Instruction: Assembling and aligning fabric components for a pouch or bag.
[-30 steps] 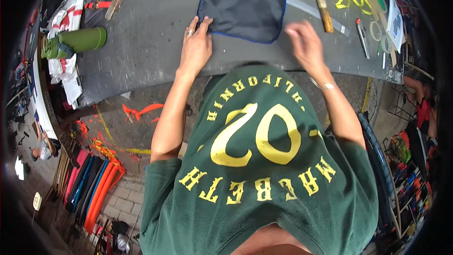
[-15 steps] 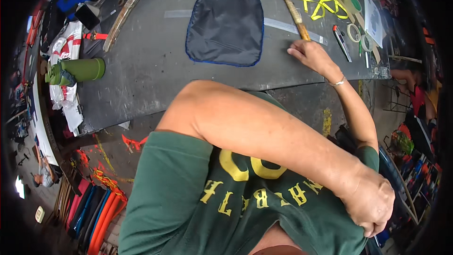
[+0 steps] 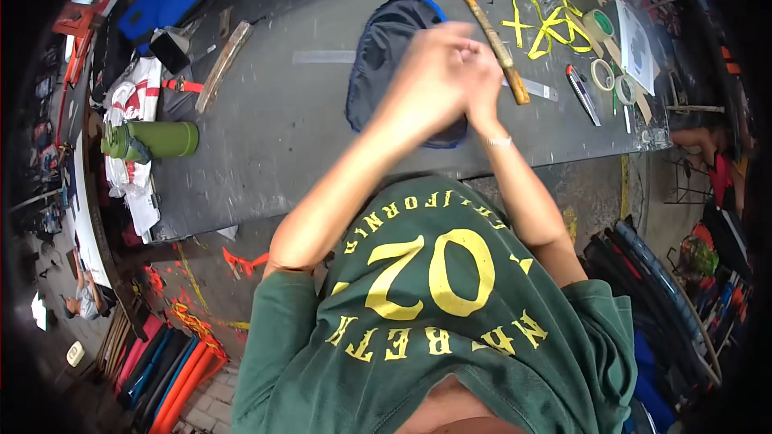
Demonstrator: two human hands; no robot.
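Both my hands meet over the right side of a dark fabric panel (image 3: 384, 56) with blue edging, which lies on the dark worktable. My left hand (image 3: 438, 72) is smeared by motion and overlaps my right hand (image 3: 485, 92); whether either grips anything is hidden. The panel's right part is mostly behind the hands. Just right of them lies a hammer (image 3: 494, 44) with a wooden handle. A metal ruler (image 3: 322, 57) passes beneath the panel, its ends showing on both sides.
To the right lie a yellow measuring tape (image 3: 547, 28), a red-black utility knife (image 3: 582, 92) and tape rolls (image 3: 601, 75). At left are a green bottle (image 3: 161, 140), a wooden stick (image 3: 223, 68) and a phone (image 3: 169, 53). Beyond the table's right end, a person's arm (image 3: 698, 140) shows.
My left arm has swung up from across my body to the panel. My right hand has left the hammer handle and moved left to meet it. The panel's outline has shifted.
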